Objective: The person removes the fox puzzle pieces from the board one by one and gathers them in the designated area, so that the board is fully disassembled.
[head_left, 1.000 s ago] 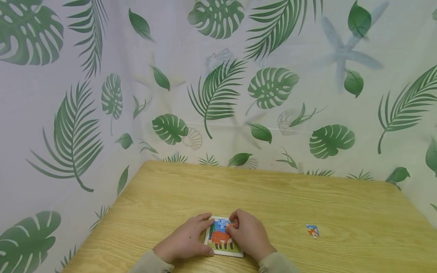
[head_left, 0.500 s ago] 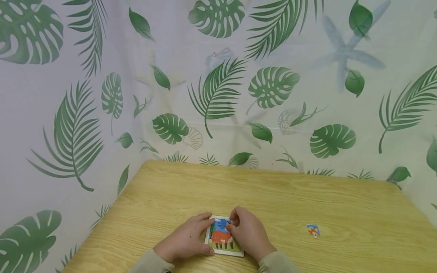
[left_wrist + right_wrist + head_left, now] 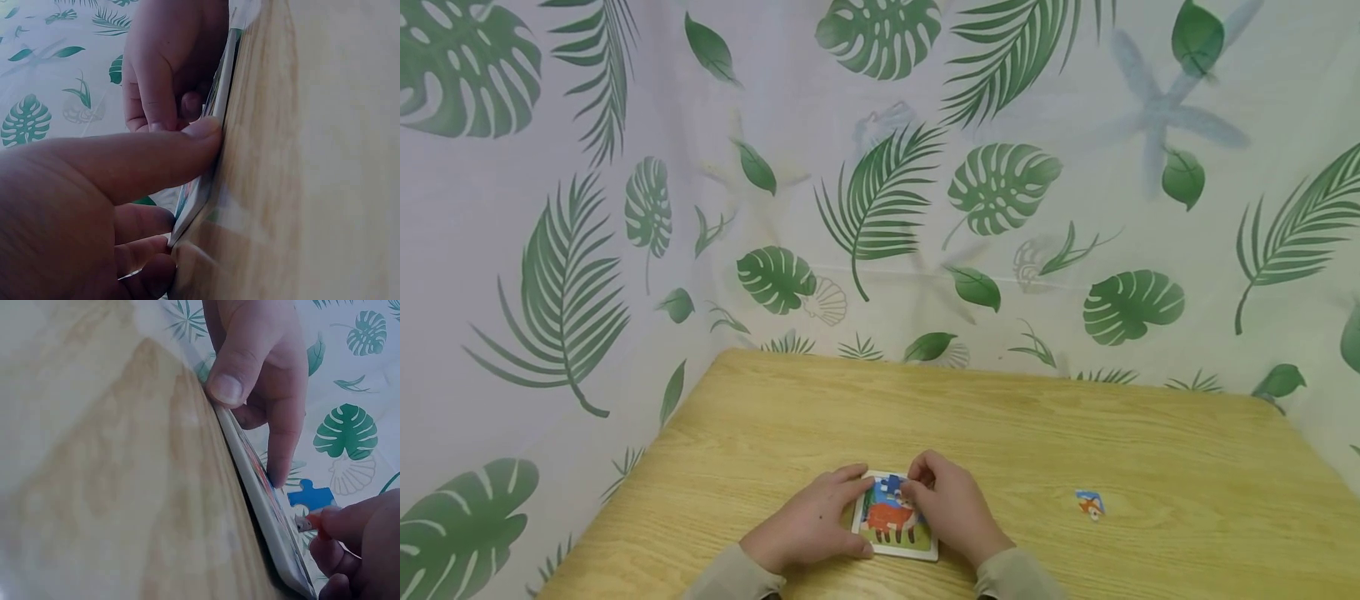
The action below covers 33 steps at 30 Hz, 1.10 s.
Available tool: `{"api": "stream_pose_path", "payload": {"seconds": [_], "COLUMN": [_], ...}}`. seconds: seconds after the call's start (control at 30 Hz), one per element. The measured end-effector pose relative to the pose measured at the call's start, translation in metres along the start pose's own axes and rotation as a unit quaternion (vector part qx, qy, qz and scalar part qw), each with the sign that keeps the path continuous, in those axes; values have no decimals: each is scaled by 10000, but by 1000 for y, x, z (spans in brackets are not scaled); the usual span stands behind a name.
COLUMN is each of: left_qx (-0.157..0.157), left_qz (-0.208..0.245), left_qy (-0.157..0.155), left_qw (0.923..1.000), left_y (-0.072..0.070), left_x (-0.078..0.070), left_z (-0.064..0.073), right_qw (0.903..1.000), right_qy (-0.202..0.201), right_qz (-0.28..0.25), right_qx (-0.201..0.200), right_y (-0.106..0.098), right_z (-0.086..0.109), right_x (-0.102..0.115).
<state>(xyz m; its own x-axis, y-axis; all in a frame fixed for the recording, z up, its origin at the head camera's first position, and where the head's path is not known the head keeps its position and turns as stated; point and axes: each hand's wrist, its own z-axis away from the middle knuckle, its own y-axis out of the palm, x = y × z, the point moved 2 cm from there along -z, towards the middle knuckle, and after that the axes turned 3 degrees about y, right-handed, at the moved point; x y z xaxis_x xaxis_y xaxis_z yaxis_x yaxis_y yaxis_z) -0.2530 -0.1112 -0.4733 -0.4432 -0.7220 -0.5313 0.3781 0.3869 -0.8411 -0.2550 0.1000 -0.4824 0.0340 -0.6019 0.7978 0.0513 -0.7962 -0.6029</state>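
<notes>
My left hand [image 3: 822, 515] grips the left side of a small jigsaw puzzle [image 3: 889, 518], its thumb on the near edge of the white frame [image 3: 910, 555] and its other fingers at the far left corner. The puzzle rests on the wood-grained table [image 3: 820, 408], right in front of me and between my two hands; its picture shows an orange animal with dark legs on green grass, blue above. My right hand [image 3: 957, 507] pinches a blue jigsaw piece [image 3: 314, 497] between thumb and fingers, over the far part of the puzzle, tilted up from the board so that its rounded knob stands out in the right wrist view. Bits of orange and white show just beside the blue, at my fingertips; whether they belong to the same piece I cannot tell. A loose jigsaw piece [image 3: 1091, 505], blue, orange and white, lies on the table well to the right of my right hand. Beige sleeves [image 3: 737, 573] end at my wrists, and beyond the table hangs a white sheet [image 3: 790, 217] printed with green leaves, shells and starfish
</notes>
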Motion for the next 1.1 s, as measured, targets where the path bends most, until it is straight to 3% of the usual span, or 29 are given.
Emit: {"api": "stream_pose_path", "payload": {"seconds": [0.27,0.77,1.1], "left_qx": [-51,-39,4], "left_qz": [67,152,188], "left_qy": [2,58,67], "left_qw": [10000,9999,9998], "left_y": [0,-2,-4], "left_x": [-1,-3,-4], "left_z": [0,2,2], "right_qw": [9990,9992,9997], "right_qy": [166,208,147], "right_qz": [-405,-235,-189], "right_qx": [93,238,-5], "right_y": [-8,-24,-33], "right_z": [-1,-1,5], "right_x": [1,1,4]}}
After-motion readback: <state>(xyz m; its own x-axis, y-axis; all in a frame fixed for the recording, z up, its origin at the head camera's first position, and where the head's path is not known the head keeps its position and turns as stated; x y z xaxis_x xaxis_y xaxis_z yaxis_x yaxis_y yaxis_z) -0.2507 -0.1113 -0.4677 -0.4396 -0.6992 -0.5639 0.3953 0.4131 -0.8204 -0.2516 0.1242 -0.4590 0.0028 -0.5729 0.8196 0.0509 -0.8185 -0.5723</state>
